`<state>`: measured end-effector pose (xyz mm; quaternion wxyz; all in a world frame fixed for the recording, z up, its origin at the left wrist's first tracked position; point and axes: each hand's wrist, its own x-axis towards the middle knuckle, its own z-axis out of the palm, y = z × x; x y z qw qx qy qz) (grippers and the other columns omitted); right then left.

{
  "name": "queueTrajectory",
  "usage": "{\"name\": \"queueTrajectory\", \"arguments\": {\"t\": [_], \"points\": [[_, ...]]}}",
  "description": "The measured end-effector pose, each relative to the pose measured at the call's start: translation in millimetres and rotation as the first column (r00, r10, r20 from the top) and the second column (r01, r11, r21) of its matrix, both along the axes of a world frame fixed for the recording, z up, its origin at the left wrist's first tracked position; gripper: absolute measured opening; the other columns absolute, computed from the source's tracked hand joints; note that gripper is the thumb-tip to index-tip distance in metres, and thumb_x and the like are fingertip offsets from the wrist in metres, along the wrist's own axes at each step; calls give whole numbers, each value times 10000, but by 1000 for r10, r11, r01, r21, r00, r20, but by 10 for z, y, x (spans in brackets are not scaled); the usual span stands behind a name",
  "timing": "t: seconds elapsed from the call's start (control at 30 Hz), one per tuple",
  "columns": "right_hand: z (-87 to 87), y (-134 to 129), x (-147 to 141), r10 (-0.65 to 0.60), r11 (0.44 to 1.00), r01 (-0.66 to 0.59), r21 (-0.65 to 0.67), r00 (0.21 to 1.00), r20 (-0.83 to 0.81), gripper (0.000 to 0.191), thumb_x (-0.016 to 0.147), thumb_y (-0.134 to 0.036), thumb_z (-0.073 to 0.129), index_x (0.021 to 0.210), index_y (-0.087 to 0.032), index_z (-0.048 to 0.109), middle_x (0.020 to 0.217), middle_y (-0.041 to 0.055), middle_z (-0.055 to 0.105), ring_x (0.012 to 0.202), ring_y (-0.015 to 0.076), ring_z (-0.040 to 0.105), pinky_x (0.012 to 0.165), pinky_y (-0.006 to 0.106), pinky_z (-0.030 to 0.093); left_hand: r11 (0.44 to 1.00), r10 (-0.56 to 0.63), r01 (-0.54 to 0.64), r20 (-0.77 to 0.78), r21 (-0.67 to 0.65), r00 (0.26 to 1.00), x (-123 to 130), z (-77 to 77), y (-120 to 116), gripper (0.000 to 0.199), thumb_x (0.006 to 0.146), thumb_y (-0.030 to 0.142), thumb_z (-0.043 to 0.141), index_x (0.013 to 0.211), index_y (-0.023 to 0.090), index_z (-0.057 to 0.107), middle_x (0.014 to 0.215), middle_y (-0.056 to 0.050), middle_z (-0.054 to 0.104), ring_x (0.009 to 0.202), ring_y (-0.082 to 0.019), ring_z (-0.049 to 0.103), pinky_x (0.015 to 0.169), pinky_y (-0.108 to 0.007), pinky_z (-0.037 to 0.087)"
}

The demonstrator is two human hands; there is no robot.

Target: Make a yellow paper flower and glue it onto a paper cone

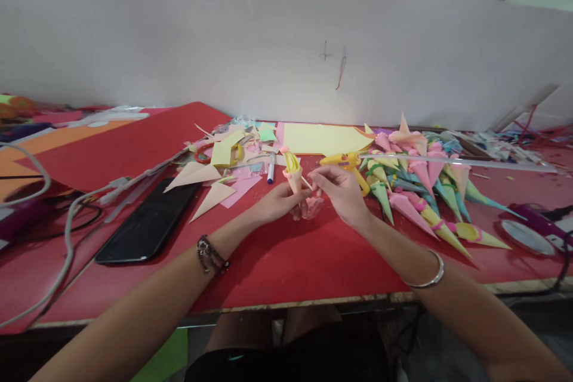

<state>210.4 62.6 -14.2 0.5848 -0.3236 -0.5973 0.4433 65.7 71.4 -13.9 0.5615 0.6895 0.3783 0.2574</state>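
My left hand (277, 202) is closed around a small peach paper cone (294, 180), held upright with its wide end up. Yellow folded paper (292, 161) stands out of the cone's mouth, and pink bits trim its rim. Close on the right, my right hand (344, 192) pinches a thin pale strip or stick (306, 182) against the cone's side. Crumpled clear plastic (316, 208) shows just below the fingers. A yellow glue gun (342, 159) with a long clear glue stick (430, 161) lies beyond my right hand.
Many-coloured paper cones (409, 209) lie heaped on the right. At left are a black phone (150, 224), a white cable (69, 233) and red sheets (147, 137). Paper scraps, scissors (237, 155) and a blue-capped marker (271, 168) sit behind my left hand. A pale wall closes the back.
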Motion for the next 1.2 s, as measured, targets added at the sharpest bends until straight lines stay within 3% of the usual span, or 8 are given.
{"name": "queueTrajectory", "arguments": {"t": [0.2,0.3,0.43,0.6,1.2], "points": [[14,5,-2,-75,997,76,-6,997,34,106,704,-243,595,793,-194,625,711,-16,638,650,99,594,602,224,489,998,38,-40,-41,-50,998,12,-7,1,273,780,388,478,672,137,485,528,5,596,413,-82,529,453,-203,431],[26,0,12,-85,996,85,23,996,-4,96,712,-246,593,791,-192,603,717,-14,638,655,104,605,623,242,498,998,37,-39,-55,-43,998,8,-30,11,257,797,373,463,710,134,500,524,12,599,395,-73,523,440,-192,421],[48,-33,31,-53,990,45,132,997,57,37,733,-207,575,761,-197,597,661,-27,597,587,85,565,571,224,482,999,17,-19,-53,-49,998,20,-33,-2,239,814,336,451,709,130,507,512,17,597,373,-64,518,419,-177,409],[63,-51,19,-93,953,30,303,976,197,69,709,-164,602,741,-214,637,760,-1,538,752,115,534,680,251,461,999,-9,6,-49,-51,999,55,-11,-39,256,828,255,425,617,128,492,462,25,565,364,-62,524,400,-160,410],[33,-30,26,-147,953,67,295,955,258,94,746,-195,557,781,-224,639,806,6,499,794,123,512,703,258,451,1000,-12,12,-60,-2,998,79,-36,-58,266,822,215,414,572,137,465,444,31,548,355,-66,529,376,-152,406]]}}
